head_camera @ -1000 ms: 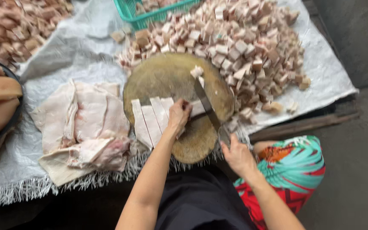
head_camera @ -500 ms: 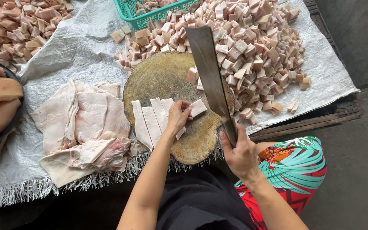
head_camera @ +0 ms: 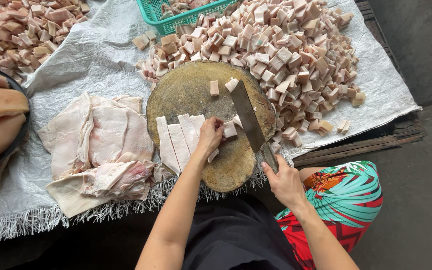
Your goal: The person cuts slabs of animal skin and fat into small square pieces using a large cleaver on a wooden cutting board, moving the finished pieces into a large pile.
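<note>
Hands on pale fat strips (head_camera: 181, 140), flat cleaver (head_camera: 248, 120)

Pale pink-white meat strips (head_camera: 180, 139) lie flat, side by side, on the round wooden chopping block (head_camera: 191, 90), pinned at their right ends. Cleaver (head_camera: 248, 117), long grey blade, angled across the block's right half, edge beside the strip ends.
</note>
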